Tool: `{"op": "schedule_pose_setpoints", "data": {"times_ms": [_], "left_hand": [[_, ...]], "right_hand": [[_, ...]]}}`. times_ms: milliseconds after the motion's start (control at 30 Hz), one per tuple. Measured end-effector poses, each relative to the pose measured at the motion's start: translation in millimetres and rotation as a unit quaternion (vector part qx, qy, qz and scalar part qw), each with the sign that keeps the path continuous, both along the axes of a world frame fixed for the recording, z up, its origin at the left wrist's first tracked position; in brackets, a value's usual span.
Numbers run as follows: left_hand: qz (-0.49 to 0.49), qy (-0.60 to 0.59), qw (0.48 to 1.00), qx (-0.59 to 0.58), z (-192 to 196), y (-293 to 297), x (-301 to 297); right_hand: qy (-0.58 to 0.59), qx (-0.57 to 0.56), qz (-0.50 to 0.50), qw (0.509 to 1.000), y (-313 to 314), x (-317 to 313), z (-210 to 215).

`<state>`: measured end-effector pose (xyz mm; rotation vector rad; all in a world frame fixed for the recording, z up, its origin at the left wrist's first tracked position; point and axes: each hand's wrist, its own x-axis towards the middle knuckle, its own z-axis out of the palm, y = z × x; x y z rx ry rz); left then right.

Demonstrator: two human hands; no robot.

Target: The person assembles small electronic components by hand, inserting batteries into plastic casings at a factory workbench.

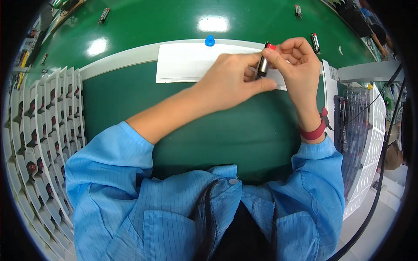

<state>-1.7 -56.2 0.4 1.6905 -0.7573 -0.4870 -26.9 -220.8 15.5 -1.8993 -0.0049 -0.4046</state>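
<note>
A small black-and-silver cylinder with a red end [263, 65] is held between my hands above the far edge of the dark green mat. Its lower part sits in the closed fingers of my left hand [230, 77], which reaches in from the left. At the red upper end, my right hand [300, 61] pinches with thumb and fingers. The cylinder stands tilted, and fingers cover part of it. Beneath and behind the hands lies a white sheet [183, 63]. A red wrist strap [314, 130] with a cord is round my right wrist.
White stacked trays [48, 126] holding dark and red parts stand at the left. Clear trays [352, 126] are stacked at the right, near a black cable [378, 187]. A blue knob-shaped piece [210, 41] sits behind the sheet. Similar small cylinders [315, 43] lie on the green table.
</note>
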Motion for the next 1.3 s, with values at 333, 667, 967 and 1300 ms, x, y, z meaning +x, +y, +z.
{"op": "schedule_pose_setpoints", "data": {"times_ms": [333,667,967,1300], "left_hand": [[-0.055,0.048,0.996,0.042,7,7,17],[0.321,-0.250,0.884,0.230,16,75,115],[0.446,-0.181,0.781,0.397,-14,211,161],[0.241,-0.404,0.838,0.278,-12,12,234]], "right_hand": [[0.060,0.150,0.105,0.981,0,-6,5],[0.075,0.200,0.006,0.977,-23,9,-14],[0.111,0.225,0.046,0.967,-32,15,-29],[0.119,0.199,0.065,0.971,-26,14,-35]]}}
